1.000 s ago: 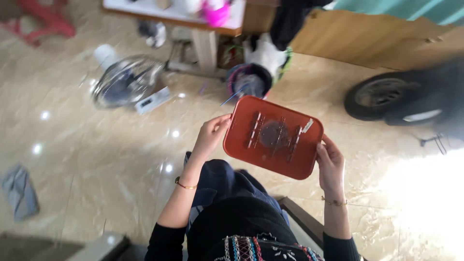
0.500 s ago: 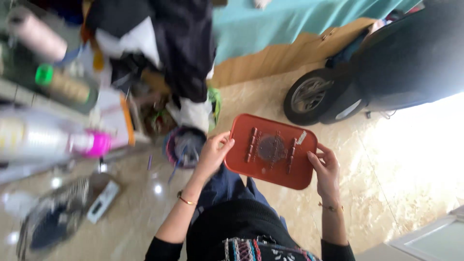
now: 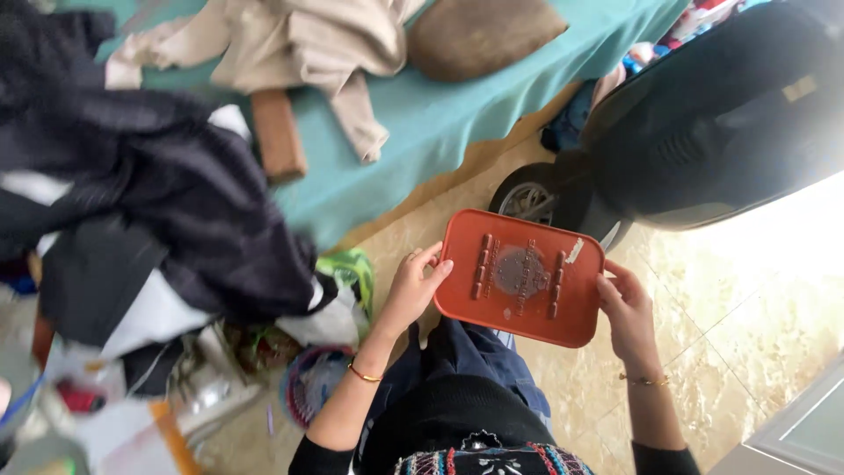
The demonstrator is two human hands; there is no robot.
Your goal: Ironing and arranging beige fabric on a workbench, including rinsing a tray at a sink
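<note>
I hold a flat orange-red plastic tray [image 3: 519, 274] with rounded corners, its underside facing me, in front of my lap. My left hand [image 3: 411, 286] grips its left edge with fingers curled over the rim. My right hand [image 3: 626, 308] grips its right edge. The tray's underside has raised ribs, a round moulded mark in the middle and a small white sticker near the upper right corner. Both wrists wear thin bracelets.
A scooter [image 3: 703, 114] with a black body and a wheel [image 3: 527, 198] stands just behind the tray. A teal-covered bed [image 3: 440, 114] holds clothes and a brown cushion [image 3: 483, 35]. Dark clothes [image 3: 149, 193] pile at the left over clutter and a basket [image 3: 312, 383] on the tiled floor.
The view has swung from the floor and a fan toward the bed and scooter. The tray stays held in both hands, now a little higher and more level.
</note>
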